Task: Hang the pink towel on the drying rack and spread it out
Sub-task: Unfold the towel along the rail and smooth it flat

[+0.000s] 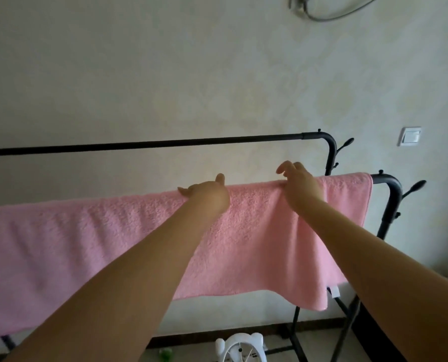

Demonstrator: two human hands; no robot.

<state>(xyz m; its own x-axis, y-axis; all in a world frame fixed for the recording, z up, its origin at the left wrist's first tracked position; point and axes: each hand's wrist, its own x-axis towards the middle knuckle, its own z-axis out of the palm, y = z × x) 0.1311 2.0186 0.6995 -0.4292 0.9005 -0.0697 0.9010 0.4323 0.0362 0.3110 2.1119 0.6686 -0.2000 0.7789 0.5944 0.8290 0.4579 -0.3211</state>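
The pink towel [87,239] hangs over the near bar of the black drying rack [390,184], spread from the left frame edge almost to the bar's right bend. My left hand [207,195] lies on the towel's top fold near the middle, fingers curled over the far side. My right hand [298,184] rests on the fold a little to the right, thumb and fingers pinching a small ridge of cloth while the other fingers lift off. The towel's lower right corner droops lower than the rest of its hem.
A second, higher black rack bar [165,143] runs behind the towel, bare. Hook pegs [416,185] stick out at the rack's right end. A light switch [409,136] is on the wall. A white clock-like object [239,347] sits on the floor below.
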